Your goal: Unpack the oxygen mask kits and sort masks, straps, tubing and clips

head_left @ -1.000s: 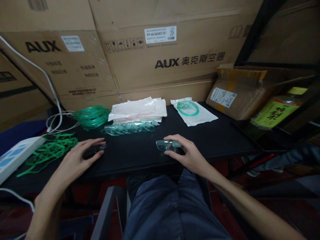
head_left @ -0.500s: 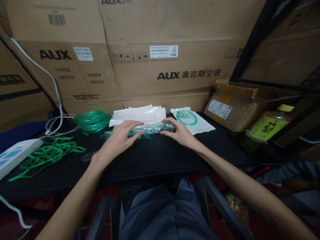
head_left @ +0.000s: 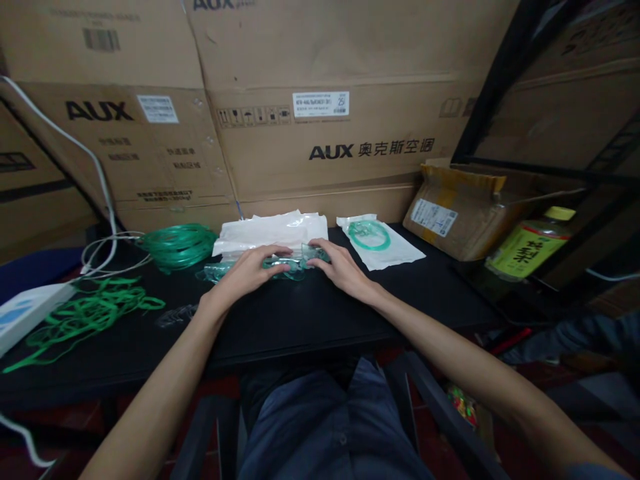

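A row of nested clear green masks (head_left: pixel 296 265) lies on the black table (head_left: pixel 310 313), in front of a stack of white plastic bags (head_left: pixel 270 230). My left hand (head_left: pixel 246 273) curls over the row's left part. My right hand (head_left: pixel 341 268) presses against its right end, fingers closed on the masks. The row is squeezed short between the two hands. A small clear part (head_left: pixel 173 315) lies alone on the table, left of my left forearm.
A sealed bag with a green mask (head_left: pixel 380 241) lies right of the stack. A coil of green tubing (head_left: pixel 177 243), loose green straps (head_left: pixel 85 310) and a white power strip (head_left: pixel 25 312) lie left. A taped parcel (head_left: pixel 460 210) and a yellow-labelled bottle (head_left: pixel 530 248) stand right; large cardboard boxes (head_left: pixel 325 133) stand behind.
My left hand left the small part at the front left. My right hand carried a single mask to the row. Both hands now press the row, which has become shorter.
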Motion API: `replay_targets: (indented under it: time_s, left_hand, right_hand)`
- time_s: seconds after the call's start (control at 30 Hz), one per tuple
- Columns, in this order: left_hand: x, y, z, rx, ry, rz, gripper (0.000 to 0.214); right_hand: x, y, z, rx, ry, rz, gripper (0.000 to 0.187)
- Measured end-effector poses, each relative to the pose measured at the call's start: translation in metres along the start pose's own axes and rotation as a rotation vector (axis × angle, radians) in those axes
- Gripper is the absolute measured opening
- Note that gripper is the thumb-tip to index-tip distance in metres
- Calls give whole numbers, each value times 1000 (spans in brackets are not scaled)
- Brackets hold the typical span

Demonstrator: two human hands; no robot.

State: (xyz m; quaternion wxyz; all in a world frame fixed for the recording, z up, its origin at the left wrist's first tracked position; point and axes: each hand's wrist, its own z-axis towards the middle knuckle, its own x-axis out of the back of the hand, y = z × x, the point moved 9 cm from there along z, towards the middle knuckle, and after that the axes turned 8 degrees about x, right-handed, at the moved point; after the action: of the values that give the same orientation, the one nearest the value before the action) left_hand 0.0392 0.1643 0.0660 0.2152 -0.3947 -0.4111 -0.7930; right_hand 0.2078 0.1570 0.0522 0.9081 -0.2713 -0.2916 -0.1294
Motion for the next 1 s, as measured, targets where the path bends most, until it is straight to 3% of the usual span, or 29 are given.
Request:
replay_targets:
  time_s: [0.4, 0.8, 0.93, 1.0]
  left_hand:
    - [-3, -2, -1, 8, -41, -50, 47]
    - [-6, 9, -2, -126, 33, 51, 38]
    - [-8, 10, -2, -130, 56, 93, 41]
    - [-10, 10, -2, -148, 71, 100, 43]
  right_hand:
    - [-14, -12, -1, 117, -144, 49, 38]
    - [-15, -22, -1, 136, -166, -99, 43]
    - [2, -60, -4, 153, -82, -239, 31]
    - [7, -107, -11, 335, -64, -379, 26]
